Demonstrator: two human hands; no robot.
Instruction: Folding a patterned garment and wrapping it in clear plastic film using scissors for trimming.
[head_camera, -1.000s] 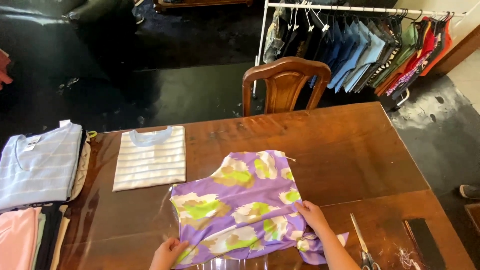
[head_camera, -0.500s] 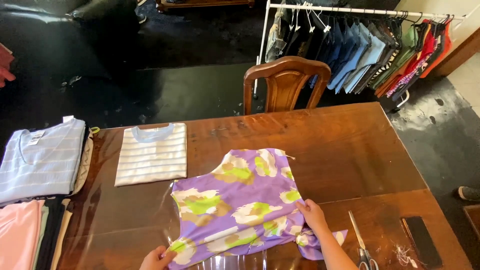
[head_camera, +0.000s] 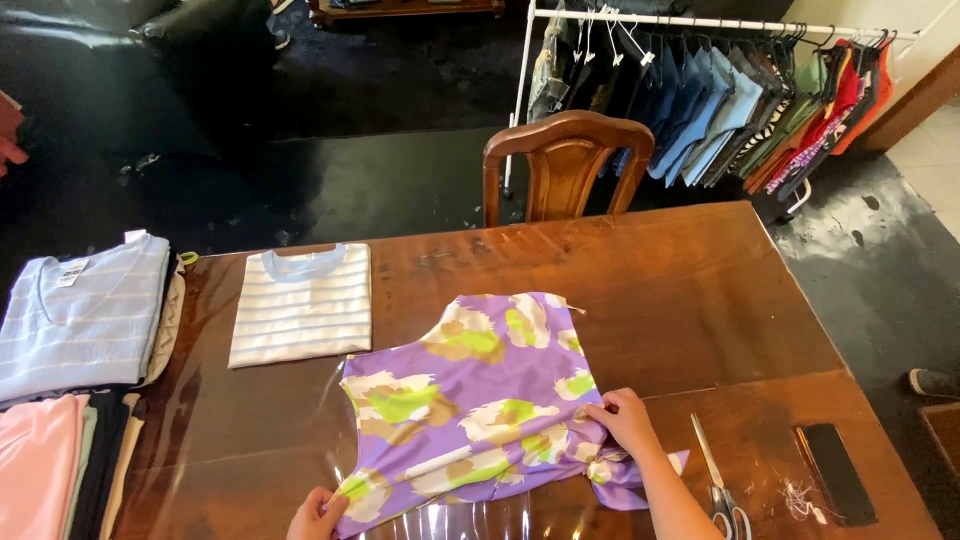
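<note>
Head camera view: we see one purple floral garment (head_camera: 480, 405) lying flat on the wooden table (head_camera: 690, 280), near its front edge, its long axis running diagonally from near-left to far-right. Our left hand (head_camera: 318, 514) pinches the garment's near-left corner; our right hand (head_camera: 625, 420) presses down with closed fingers gripping its bunched right edge. We count one folded striped shirt (head_camera: 303, 303), two stacks of folded clothes (head_camera: 80, 320) at left, one pair of scissors (head_camera: 722, 480), one dark phone (head_camera: 836, 473), one chair (head_camera: 566, 165) and one clothes rack (head_camera: 720, 90). The left hand and scissors are partly cut off by the frame's bottom.
</note>
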